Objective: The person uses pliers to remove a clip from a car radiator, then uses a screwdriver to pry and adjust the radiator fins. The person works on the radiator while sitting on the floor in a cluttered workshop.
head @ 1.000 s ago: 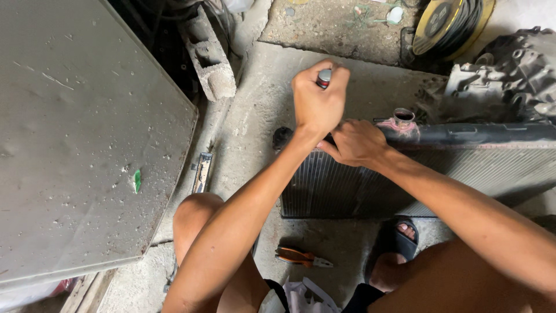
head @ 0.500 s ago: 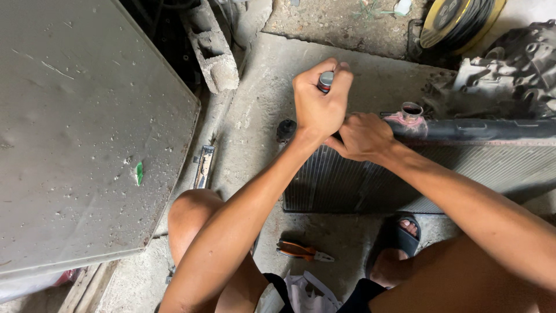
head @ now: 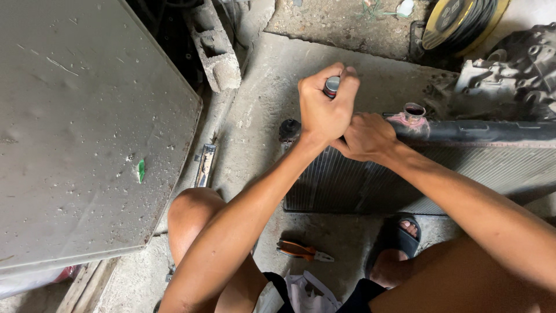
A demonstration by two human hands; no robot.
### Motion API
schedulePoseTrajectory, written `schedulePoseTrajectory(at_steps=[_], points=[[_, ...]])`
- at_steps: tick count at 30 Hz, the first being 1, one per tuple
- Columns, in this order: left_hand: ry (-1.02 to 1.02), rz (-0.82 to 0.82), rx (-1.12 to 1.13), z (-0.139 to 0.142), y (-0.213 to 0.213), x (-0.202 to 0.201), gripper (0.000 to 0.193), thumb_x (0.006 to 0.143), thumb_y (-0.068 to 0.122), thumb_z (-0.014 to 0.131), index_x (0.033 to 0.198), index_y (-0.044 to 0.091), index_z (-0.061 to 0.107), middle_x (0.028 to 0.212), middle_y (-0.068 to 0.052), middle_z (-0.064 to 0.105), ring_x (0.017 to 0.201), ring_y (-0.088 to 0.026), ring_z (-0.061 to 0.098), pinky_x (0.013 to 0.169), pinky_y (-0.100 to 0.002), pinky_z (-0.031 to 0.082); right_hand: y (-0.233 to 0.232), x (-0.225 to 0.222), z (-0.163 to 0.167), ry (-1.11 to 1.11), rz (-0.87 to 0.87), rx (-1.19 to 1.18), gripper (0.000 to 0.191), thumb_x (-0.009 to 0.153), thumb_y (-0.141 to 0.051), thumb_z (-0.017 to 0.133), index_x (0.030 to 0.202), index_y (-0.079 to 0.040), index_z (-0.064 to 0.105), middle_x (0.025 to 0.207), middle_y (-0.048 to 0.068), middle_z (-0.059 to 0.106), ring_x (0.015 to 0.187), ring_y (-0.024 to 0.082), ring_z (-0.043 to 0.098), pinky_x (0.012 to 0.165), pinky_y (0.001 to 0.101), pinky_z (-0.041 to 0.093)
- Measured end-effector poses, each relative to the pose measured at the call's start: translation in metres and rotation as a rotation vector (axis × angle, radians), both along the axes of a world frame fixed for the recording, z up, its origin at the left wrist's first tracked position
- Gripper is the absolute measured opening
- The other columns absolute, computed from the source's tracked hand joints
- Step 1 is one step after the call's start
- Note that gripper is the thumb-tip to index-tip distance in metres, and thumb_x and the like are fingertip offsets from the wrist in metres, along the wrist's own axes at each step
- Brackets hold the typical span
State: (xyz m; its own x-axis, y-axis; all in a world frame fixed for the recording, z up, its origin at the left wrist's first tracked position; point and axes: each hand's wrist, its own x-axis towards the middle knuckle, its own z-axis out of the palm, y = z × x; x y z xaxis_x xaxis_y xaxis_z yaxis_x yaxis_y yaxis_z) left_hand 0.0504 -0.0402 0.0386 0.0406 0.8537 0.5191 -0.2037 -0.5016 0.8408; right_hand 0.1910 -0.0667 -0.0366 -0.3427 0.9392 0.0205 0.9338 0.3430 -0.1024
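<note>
A grey metal panel (head: 81, 133) lies beside a concrete block (head: 217, 49); orange-handled pliers (head: 302, 251) rest on the floor.

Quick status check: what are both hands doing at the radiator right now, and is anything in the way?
Left hand fisted on a tool handle. Right hand gripping the radiator top edge. Pliers on floor, apart.

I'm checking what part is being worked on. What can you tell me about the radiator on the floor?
The radiator stands on edge on the concrete floor, running off the right of the picture. Its core is finned grey metal, dusty; a black tank runs along the top, with an open round filler neck stained pink around it. The right hand rests on the tank near its left end, beside the left hand, fist closed around a tool handle.
</note>
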Motion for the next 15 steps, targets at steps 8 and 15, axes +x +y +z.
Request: schedulePoseTrajectory(at_steps=[8, 15], points=[[0.003, -0.008, -0.015, 0.002, -0.008, -0.001, 0.031, 0.097, 0.009, 0.062, 0.069, 0.0, 0.05, 0.057, 0.004, 0.036, 0.057, -0.002, 0.034, 0.049, -0.03, 0.027, 0.0, 0.0, -0.002, 0.102, -0.03, -0.037, 0.047, 0.09, -0.049, 0.06, 0.086, -0.004, 0.072, 0.068, 0.016, 0.07, 0.06, 0.037, 0.07, 0.056, 0.0499, 0.057], [0.071, 0.009, -0.144, 0.002, 0.032, 0.013, 0.031, 0.089, 0.012, 0.061, 0.064, 0.0, 0.049, 0.054, 0.0, 0.04, 0.054, -0.006, 0.037, 0.047, -0.033, 0.031, -0.002, -0.009, 0.008, -0.032, -0.07, -0.131, 0.064, 0.1, -0.058, 0.047, 0.098, 0.0, 0.072, 0.069, 0.022, 0.071, 0.066, 0.04, 0.071, 0.067, 0.0505, 0.058]])
